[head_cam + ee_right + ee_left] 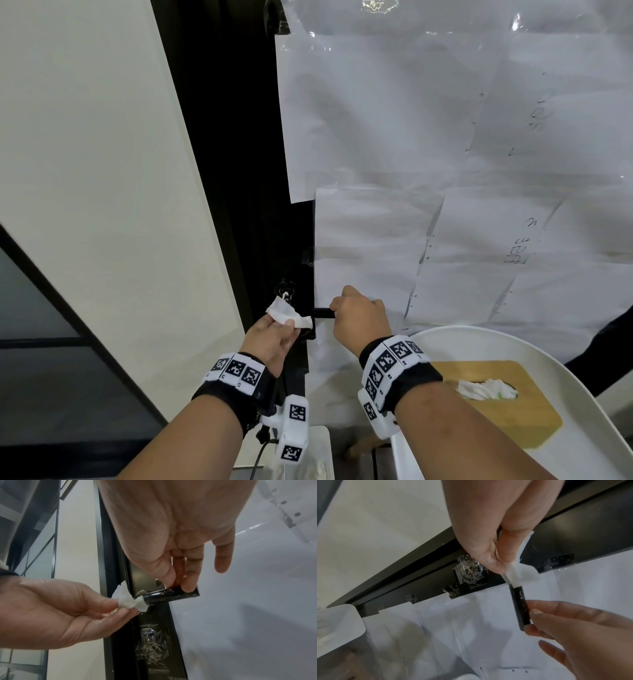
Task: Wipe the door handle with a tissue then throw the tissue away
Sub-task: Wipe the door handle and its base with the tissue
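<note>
A black lever door handle juts from the dark door edge. My left hand pinches a crumpled white tissue between thumb and fingers, and the tissue is wrapped round the handle's inner end by the door plate. My right hand pinches the handle's free outer end with thumb and fingers; the little finger sticks out straight.
White paper sheets are taped over the door. Below the handle sits a keyhole covered in clear tape. A white round table at the lower right bears a wooden-topped tissue box. A white bin stands below my left wrist.
</note>
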